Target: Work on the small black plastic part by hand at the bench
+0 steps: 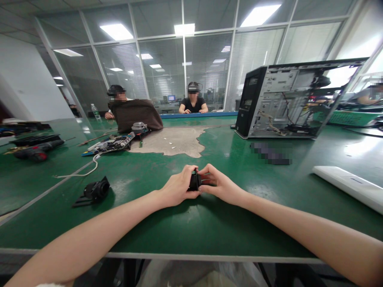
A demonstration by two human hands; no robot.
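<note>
At the frame's centre, the left hand (177, 187) and right hand (223, 188) pinch a small black part (194, 182) between their fingertips. The handling looks under way: the part is in hand, not yet set down on the green table (191, 233). What work remains cannot be told. A black gadget (97, 190) lies lower left, apart.

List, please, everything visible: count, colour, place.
Table: one, green, centre
Small part: one, black, centre
Black device: one, black, left
Tool: one, dark, left
Circuit boards: unclear, mixed, left
Cable: one, white, left
Boxy object: one, brown, back
Bottle: one, clear, back
Computer case: one, black, silver, right
Blurred item: one, dark, right
Long casing: one, white, right
Basket: one, green, right
People: three, mixed clothing, back
Glass wall: one, grey, back
Lights: several, white, overhead
Hands: two, bare, centre
</note>
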